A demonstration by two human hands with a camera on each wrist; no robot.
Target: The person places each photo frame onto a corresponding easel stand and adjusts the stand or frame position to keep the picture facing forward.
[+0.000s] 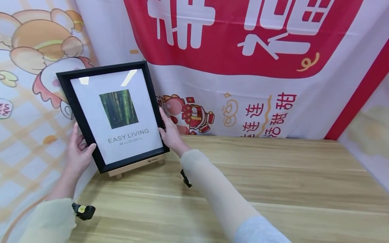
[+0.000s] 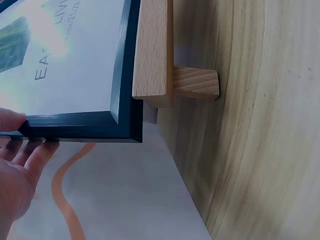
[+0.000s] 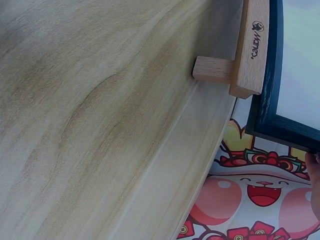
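1. Left hand [image 1: 79,153] and right hand [image 1: 172,133] gripping black rectangular picture frame [image 1: 113,116] between them.
2. Tan wooden easel [image 1: 135,166] standing beneath it, below hands.
3. Probably seating step; next move likely calling for even release.

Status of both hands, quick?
Left hand: closed, gripping the left side of the black picture frame, thumb in front.
Right hand: closed, gripping the same frame's right side.
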